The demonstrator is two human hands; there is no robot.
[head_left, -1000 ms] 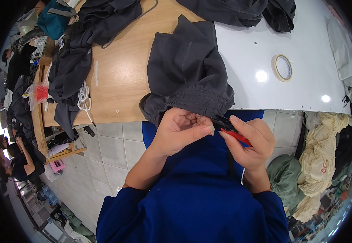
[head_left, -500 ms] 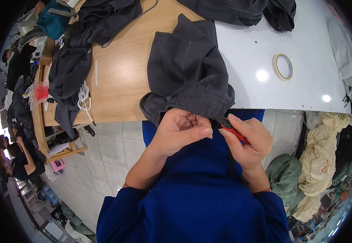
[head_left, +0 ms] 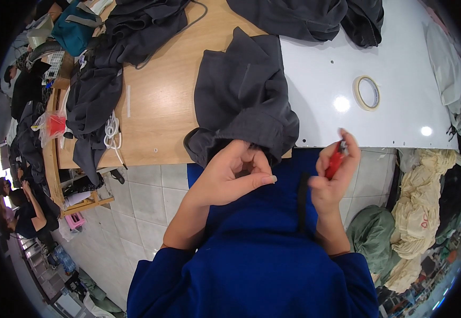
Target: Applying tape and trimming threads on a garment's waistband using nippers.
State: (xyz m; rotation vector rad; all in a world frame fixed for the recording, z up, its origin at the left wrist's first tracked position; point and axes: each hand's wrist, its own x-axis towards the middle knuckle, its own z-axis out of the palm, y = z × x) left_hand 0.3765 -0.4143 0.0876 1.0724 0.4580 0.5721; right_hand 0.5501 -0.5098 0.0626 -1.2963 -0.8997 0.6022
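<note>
A dark grey garment with a gathered, stitched edge lies over the near edge of the table. My left hand is at that gathered edge, fingers curled into the cloth and thumb pointing right, its fingertips partly hidden. My right hand is raised off to the right, apart from the garment, closed around red-handled thread snips. The snips and fingertips are slightly blurred, and the blades are mostly hidden.
The table is part wood, part white, with a tape roll on the white side. More dark garments lie farther back. A white cord hangs at left. Cream cloth is bundled at right. A person sits far left.
My right hand has moved right and up with the snips, away from the garment's edge. The gathered edge has folded over at my left hand, which stays nearly in place.
</note>
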